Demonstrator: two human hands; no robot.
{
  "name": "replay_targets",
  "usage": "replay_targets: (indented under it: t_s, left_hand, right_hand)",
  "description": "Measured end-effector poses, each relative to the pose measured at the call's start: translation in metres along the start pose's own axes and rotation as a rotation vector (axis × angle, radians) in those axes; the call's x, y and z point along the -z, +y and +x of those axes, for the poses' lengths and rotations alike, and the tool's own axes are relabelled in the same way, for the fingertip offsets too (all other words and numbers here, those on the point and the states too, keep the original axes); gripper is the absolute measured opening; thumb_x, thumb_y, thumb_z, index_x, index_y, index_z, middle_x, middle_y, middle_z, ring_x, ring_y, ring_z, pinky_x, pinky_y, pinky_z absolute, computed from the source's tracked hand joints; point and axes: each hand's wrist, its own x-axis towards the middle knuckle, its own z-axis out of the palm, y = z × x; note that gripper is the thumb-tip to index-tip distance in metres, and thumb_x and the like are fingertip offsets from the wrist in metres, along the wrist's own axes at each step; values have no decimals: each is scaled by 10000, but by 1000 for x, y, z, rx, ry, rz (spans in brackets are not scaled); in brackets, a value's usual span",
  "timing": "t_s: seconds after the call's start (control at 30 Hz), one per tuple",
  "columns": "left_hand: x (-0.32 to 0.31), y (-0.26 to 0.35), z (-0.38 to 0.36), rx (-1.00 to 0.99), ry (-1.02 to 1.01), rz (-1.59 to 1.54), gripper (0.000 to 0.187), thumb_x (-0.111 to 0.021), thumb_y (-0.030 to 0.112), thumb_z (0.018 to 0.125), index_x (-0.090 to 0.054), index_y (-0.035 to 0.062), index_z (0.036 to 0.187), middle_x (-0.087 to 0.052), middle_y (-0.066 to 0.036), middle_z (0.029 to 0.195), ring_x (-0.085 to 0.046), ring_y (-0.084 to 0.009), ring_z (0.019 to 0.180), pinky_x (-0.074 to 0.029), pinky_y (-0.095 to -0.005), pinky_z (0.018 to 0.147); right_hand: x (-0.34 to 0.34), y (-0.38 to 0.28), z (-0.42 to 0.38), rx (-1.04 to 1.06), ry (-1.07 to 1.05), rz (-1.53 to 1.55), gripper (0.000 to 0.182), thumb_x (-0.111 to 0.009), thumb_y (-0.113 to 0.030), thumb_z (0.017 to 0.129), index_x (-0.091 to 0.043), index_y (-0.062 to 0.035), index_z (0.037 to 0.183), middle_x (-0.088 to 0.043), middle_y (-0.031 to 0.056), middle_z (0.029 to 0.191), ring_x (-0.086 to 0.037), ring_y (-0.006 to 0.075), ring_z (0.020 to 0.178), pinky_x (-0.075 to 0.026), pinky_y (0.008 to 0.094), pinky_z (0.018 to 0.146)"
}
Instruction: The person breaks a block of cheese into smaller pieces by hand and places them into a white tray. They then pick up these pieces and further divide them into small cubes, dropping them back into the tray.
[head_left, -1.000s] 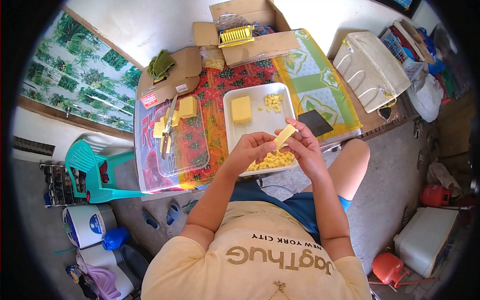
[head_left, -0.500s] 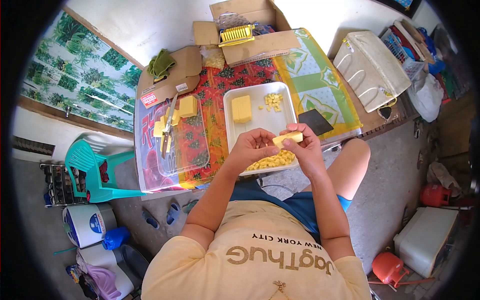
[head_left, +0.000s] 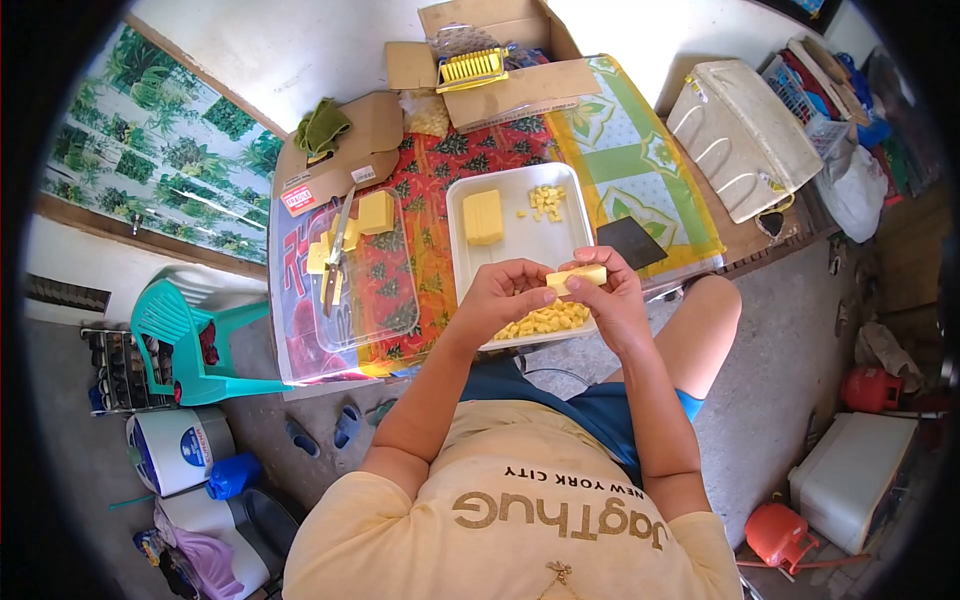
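A pale yellow stick of cheese is held over the near end of a white tray. My right hand grips it between thumb and fingers. At its left end, my left hand pinches with thumb and fingertips; whether anything else lies in that palm is hard to see. Below my hands, a heap of small cheese cubes fills the tray's near end, partly covered by my fingers. A large sliced cheese block stands at the tray's far left, and a smaller pile of cubes sits far right.
Left of the tray, a clear plastic lid carries cheese blocks and a knife. A yellow slicer rests on an open cardboard box at the back. A dark flat plate lies right of the tray.
Both hands stay almost in place around the cheese stick, with only a slight shift of the fingers. The tray and the other things have not visibly moved.
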Motion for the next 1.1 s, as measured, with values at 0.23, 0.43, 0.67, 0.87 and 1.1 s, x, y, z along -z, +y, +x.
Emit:
replay_targets:
  t_s: [0.23,0.43,0.67,0.87,1.1]
  left_hand:
    - [3,-1,-1,24,-9,11,292,-692,106,837,-646,-29,1091,-658,-19,805,-491,-26,581,-375,-171,497]
    - [8,-8,1,11,-11,-81,336,-604,133,896,-608,-34,1188,-659,-68,816,-474,-49,549,-382,-179,492]
    - [8,-7,2,55,-24,-213,362,-541,142,930,-570,-18,1253,-625,-54,812,-436,-51,530,-349,-186,471]
    - [-2,-4,1,54,3,-30,383,-566,181,938,-557,14,1283,-566,2,746,-400,-28,533,-318,-171,468]
    - [-6,-6,3,1,112,-34,213,-653,150,886,-642,6,1042,-557,35,707,-406,-11,533,-314,-165,468]
  right_hand:
    - [0,-1,0,-28,3,33,289,-663,-24,851,-559,-45,1120,-641,98,997,-634,147,900,-548,264,766]
    - [-1,-6,2,-38,-11,223,245,-604,-117,901,-547,-31,1123,-617,61,954,-632,147,881,-557,270,740]
    - [6,3,3,-137,48,-38,268,-683,-150,857,-581,-47,1082,-597,21,914,-574,77,780,-475,213,602]
    - [-3,6,1,-11,63,-109,282,-716,-86,823,-598,-47,1077,-599,-3,873,-549,47,758,-436,188,647]
    - [-2,6,0,0,71,-132,256,-698,-41,822,-625,-39,1068,-579,-18,839,-531,38,749,-418,183,643]
